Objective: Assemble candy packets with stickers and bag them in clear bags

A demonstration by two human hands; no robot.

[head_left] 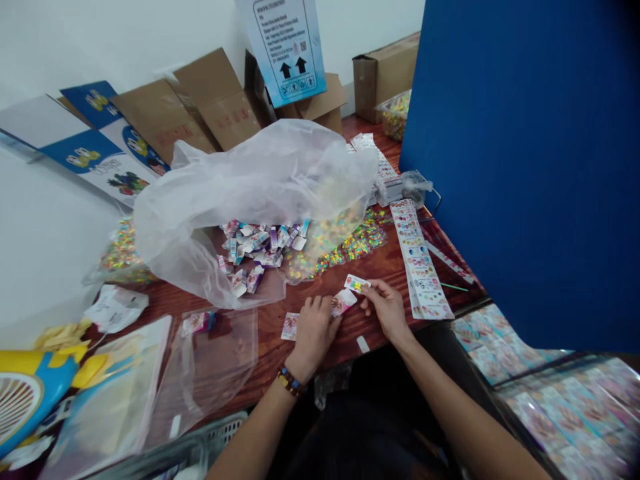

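My left hand (315, 332) has its fingers closed round a small pink-and-white box (344, 302), whose open end points right. Between the fingertips of my right hand (387, 307) is a small white card with coloured prints and yellow bits (357, 284), just above the box's end. Another small printed box (289, 327) lies on the table, partly behind my left hand. Beyond my hands, many small boxes (265, 243) are heaped at the mouth of a large translucent plastic bag (250, 180). Small packets of colourful bits (360, 243) lie to the right of that heap.
Printed sticker strips (423, 267) lie on the red-brown table (350, 340) at right. A blue panel (520, 173) stands beyond them. Cardboard boxes (215, 100) line the back. A clear bag (210, 360) and a blue-yellow object (30, 393) are at left.
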